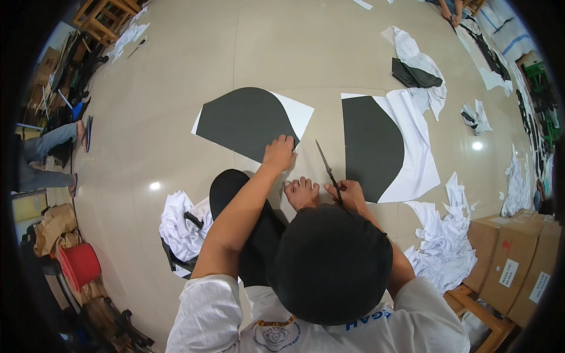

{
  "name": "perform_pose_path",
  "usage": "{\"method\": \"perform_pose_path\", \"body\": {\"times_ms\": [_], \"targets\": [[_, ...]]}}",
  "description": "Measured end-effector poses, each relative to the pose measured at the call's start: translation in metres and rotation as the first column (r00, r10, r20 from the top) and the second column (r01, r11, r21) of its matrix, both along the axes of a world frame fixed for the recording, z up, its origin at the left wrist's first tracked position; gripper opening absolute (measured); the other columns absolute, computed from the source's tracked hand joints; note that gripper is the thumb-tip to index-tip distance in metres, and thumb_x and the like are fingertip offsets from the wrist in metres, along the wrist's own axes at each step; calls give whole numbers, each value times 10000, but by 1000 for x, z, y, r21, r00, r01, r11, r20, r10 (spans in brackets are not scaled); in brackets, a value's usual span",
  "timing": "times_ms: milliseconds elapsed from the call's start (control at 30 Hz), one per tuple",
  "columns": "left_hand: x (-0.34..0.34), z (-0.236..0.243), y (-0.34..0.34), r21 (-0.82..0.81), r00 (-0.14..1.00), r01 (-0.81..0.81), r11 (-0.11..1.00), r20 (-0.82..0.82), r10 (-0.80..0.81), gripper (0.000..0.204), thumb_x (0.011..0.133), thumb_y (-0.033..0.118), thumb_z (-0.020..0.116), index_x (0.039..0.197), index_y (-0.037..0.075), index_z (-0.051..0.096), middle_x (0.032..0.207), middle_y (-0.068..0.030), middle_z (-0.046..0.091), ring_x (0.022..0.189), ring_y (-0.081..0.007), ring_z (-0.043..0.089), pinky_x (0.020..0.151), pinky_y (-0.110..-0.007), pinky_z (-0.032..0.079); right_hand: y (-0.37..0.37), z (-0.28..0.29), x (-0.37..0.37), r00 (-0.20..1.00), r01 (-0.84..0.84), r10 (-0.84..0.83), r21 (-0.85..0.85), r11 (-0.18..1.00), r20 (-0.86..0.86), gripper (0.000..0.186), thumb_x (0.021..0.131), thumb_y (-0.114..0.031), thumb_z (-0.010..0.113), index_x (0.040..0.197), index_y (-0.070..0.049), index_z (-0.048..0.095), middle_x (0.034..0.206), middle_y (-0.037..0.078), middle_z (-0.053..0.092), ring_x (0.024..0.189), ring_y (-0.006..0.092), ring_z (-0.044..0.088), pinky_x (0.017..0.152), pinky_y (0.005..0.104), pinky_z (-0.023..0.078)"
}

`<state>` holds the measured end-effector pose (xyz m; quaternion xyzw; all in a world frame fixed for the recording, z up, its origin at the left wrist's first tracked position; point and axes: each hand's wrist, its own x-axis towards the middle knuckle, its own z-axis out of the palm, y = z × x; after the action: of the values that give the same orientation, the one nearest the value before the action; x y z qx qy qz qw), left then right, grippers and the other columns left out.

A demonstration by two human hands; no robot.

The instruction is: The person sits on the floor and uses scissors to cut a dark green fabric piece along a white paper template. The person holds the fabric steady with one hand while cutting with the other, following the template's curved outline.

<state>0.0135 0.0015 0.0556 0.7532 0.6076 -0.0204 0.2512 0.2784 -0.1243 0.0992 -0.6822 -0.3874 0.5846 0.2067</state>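
Note:
My left hand [280,153] closes over the lower right corner of a dark grey, curved pattern piece [241,117]. That piece lies on white cloth [298,117], which shows past its edges. In my right hand [352,196] is a pair of scissors [325,162], blades pointing up and away over the floor, apart from the cloth. To the right of the scissors lies a second dark pattern piece [372,147], with white cloth [416,159] spreading out from under its curved edge. My bare foot [302,193] rests between my hands.
White cloth scraps [447,247] heap at the right beside cardboard boxes [500,253]. A white cloth bundle [181,223] sits left of my leg. Another dark piece [415,73] lies farther off. A person's feet [82,138] and a red bucket [79,266] are at the left.

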Motion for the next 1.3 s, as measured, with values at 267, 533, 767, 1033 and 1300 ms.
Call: {"method": "perform_pose_path", "body": {"times_ms": [267, 533, 767, 1033, 1300], "targets": [[-1, -13, 0, 175, 997, 65, 982, 37, -73, 190, 990, 199, 655, 1121, 68, 611, 1179, -145, 620, 1144, -344, 665, 915, -559, 523, 25, -11, -4, 995, -93, 88, -120, 988, -47, 533, 846, -481, 905, 762, -3, 686, 643, 49, 630, 544, 140, 613, 511, 303, 488], [-15, -27, 5, 157, 984, 19, 987, 170, -46, 146, 995, 193, 627, 1067, 66, 629, 1075, -162, 637, 970, -404, 696, 845, -554, 546, 55, -29, 8, 982, -186, 181, -143, 972, -50, 399, 871, -318, 867, 711, -36, 634, 605, 18, 568, 521, 119, 548, 487, 302, 434], [-17, -16, 12, 31, 978, 64, 997, 196, -69, 203, 1057, 203, 555, 1084, 17, 633, 1104, -196, 645, 1003, -401, 705, 888, -559, 525, 71, -24, 12, 966, -253, 239, -171, 952, -99, 363, 882, -280, 841, 722, -38, 622, 600, 9, 558, 530, 100, 532, 501, 286, 411], [-16, -18, 11, 69, 984, 48, 997, 169, -59, 139, 1004, 190, 604, 1068, 73, 641, 1075, -144, 646, 990, -379, 689, 867, -524, 530, 80, -34, 13, 956, -280, 257, -174, 944, -145, 325, 899, -246, 826, 746, -31, 636, 603, 4, 567, 524, 92, 526, 496, 284, 393], [-14, -12, 12, 47, 983, 34, 998, 178, -41, 144, 1007, 189, 600, 1076, 69, 643, 1095, -149, 653, 1029, -376, 695, 894, -525, 524, 76, -40, 11, 963, -244, 216, -187, 952, -160, 308, 913, -241, 835, 789, -22, 658, 620, 2, 579, 523, 81, 524, 496, 273, 393]]}}
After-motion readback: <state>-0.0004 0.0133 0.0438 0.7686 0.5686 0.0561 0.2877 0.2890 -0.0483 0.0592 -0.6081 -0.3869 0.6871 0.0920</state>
